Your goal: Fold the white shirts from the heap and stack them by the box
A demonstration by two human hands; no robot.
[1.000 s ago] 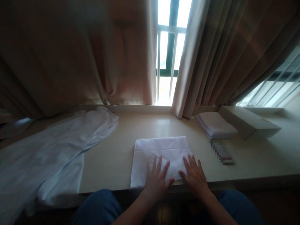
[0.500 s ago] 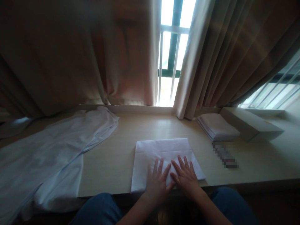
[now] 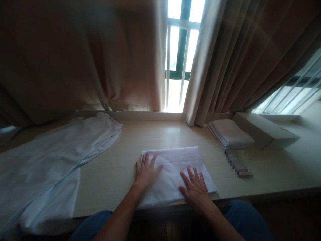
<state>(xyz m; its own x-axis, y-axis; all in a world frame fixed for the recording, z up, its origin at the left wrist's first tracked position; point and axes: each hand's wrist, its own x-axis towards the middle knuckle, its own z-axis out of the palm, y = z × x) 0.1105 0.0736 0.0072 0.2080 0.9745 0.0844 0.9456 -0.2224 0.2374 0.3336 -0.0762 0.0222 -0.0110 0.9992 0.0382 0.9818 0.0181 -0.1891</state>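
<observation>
A folded white cloth lies flat near the front edge of the pale wooden desk. On its left side rests my left hand, fingers spread, a little blurred, with the outer fingers at the cloth's left edge. My right hand lies on the cloth's lower right part, also with fingers apart. Neither hand grips anything. A faint crease runs across the upper part of the cloth.
Loose white fabric is heaped at the left and hangs over the front edge. At the right are a stack of folded white cloth, a pale box and a pixelated dark object. Curtains hang behind.
My left hand has moved left and away from me, from the cloth's middle to its left edge. My right hand stays about where it was. The view has shifted slightly.
</observation>
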